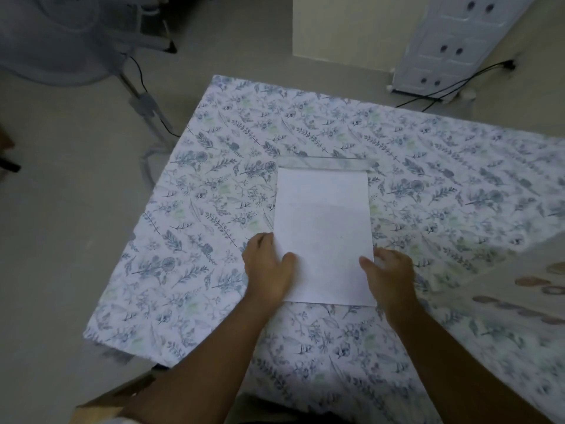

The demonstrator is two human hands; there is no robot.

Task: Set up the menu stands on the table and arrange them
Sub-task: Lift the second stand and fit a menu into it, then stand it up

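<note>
A clear acrylic menu stand [324, 164] lies flat on the floral tablecloth [214, 209], its see-through base strip at the far end. A white sheet of paper [322, 221] sits in or on it, reaching back toward me. My left hand [269, 267] grips the sheet's near left edge, thumb on top. My right hand [389, 276] grips the near right edge the same way. Whether the paper is inside the stand's sleeve cannot be told.
A standing fan [61, 41] and its cable are on the floor at the far left. A white panelled cabinet [452, 41] with cables stands at the far right. A cloth with round patterns [526, 298] lies at the right. A cardboard box corner [104, 405] is near my left arm.
</note>
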